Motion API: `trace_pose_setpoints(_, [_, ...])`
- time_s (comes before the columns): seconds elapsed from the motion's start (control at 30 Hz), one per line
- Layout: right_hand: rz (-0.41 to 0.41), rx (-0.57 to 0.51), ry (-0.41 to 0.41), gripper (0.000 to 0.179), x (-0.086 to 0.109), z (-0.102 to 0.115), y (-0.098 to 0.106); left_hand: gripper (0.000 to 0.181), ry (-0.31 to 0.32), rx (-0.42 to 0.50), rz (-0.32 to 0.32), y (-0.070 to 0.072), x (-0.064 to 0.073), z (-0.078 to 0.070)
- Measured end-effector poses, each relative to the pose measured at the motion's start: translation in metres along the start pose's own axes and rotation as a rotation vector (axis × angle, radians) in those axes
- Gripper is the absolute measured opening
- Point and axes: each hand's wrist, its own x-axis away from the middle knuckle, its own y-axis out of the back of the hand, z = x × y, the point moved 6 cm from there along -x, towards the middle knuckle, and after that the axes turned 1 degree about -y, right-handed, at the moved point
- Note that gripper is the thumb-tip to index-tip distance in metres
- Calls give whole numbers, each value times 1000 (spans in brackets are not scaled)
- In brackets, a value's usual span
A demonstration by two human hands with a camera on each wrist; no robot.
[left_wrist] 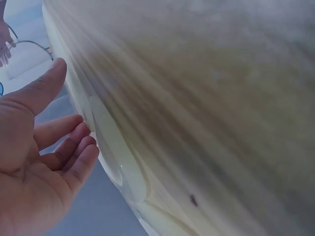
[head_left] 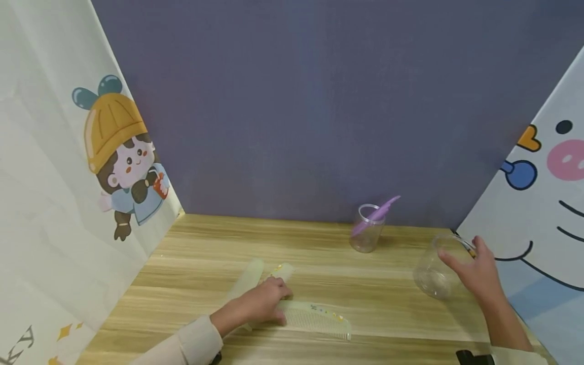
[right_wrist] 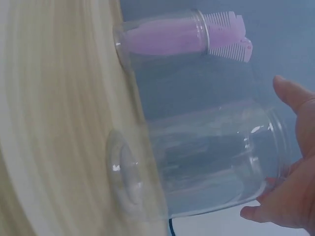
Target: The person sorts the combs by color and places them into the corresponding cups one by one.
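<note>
Here — clear jar [head_left: 431, 278] beside right grip [head_left: 479, 274].

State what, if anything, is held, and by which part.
The left hand holds nothing. The right hand is at the rim of the larger clear jar; whether it grips cannot be told.

Place: seeming to be a small screened-in booth
Desk [head_left: 205, 238]: spreading wood-grained between the panels
Back panel [head_left: 274, 101]: standing plain and blue-grey behind the desk
Left panel [head_left: 36, 126]: carrying a cartoon child [head_left: 132, 162]
Right panel [head_left: 547, 208]: showing a bold, pink-snouted cartoon [head_left: 568, 159]
</note>
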Motion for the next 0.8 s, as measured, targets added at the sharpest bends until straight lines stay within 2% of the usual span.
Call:
trace_pose_setpoints(0.13, [14,-26,-40,109,2,-8,-1,65,22,-21,27,0,0,-2])
trace_pose_setpoints(0.33, [94,-95,-113,111,6,-23,-4,65,24,-49,44,3,1,-8])
trace_pose_setpoints(0.4, [102,-75,-128,110,7,-27,-3,62,21,-64,44,3,1,-9])
trace_pose_setpoints(0.6, [62,-27,-152,99,10,-31,0,59,37,-88,46,2,0,-11])
trace_pose_setpoints(0.8, [16,-81,-162,97,10,-35,-1,55,63,-61,51,5,1,-11])
